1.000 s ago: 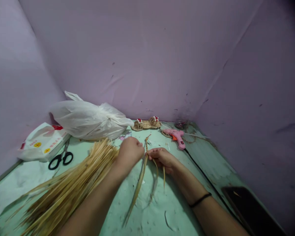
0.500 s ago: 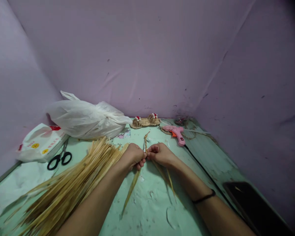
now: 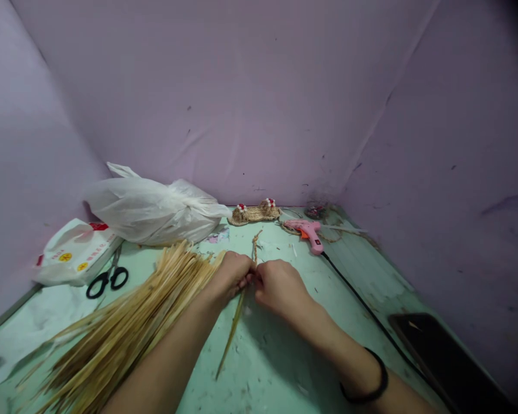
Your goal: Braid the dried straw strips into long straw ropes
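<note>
The braid is at the middle of the green table, its knotted tip pointing toward the far wall and its lower end running in between the two hands. The left hand has thumb and fingers pinched together on that lower end, the other fingers curled beneath. The right hand meets it there, touching, its fingers bent inward and closed on the braid, though the back of the hand hides most of its grip. A loose strand slants down from under the left hand toward the near edge. A black band circles the right wrist. Beside the left forearm lies a thick bundle of straw, spread wider at its near end. Further left are black-handled scissors, just beside a white pack with red and yellow marks. A tied white bag slumps behind the straw. Near the far wall sits a woven piece with two red-and-white trims. To its right is a pink glue gun, its black cord trailing past a dark slab at the lower right.
</note>
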Demonstrator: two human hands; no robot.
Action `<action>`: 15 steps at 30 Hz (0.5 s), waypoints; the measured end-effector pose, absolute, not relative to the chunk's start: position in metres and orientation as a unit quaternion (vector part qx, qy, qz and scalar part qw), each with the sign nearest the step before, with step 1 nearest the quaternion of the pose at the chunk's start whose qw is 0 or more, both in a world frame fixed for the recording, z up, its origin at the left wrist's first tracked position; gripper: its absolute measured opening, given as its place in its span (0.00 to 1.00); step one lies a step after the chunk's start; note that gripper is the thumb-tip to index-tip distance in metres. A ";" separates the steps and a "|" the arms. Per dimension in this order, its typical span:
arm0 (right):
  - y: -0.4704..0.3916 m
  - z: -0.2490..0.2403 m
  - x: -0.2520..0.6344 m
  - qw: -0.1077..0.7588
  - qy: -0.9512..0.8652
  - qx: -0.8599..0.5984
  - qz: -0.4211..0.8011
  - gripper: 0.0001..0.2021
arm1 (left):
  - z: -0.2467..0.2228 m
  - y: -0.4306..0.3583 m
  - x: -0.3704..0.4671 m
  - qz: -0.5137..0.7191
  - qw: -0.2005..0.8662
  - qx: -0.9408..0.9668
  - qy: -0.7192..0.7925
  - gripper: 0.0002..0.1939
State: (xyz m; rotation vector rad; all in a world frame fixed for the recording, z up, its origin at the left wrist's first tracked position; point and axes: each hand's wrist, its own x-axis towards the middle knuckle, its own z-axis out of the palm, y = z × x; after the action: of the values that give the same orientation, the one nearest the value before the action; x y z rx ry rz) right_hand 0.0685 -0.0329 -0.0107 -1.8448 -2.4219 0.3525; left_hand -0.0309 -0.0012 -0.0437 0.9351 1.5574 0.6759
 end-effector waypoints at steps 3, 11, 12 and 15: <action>-0.041 -0.010 0.061 0.032 -0.805 -0.578 0.130 0.10 | -0.041 -0.001 -0.038 0.289 0.587 0.412 0.635 0.09; -0.006 -0.020 0.090 0.235 -0.701 -0.622 0.258 0.11 | -0.040 0.006 -0.054 0.268 0.628 0.455 0.572 0.03; -0.001 -0.022 0.092 0.265 -0.660 -0.624 0.324 0.11 | -0.040 0.007 -0.055 0.265 0.638 0.451 0.564 0.03; 0.004 -0.029 0.089 0.264 -0.538 -0.585 0.546 0.06 | -0.039 0.006 -0.055 0.255 0.657 0.444 0.553 0.04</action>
State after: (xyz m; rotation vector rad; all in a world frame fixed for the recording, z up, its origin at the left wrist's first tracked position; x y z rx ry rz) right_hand 0.0892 0.0042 -0.0290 -1.5818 -1.4557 1.4766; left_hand -0.0549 0.0064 -0.0391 1.0050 1.2524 0.5782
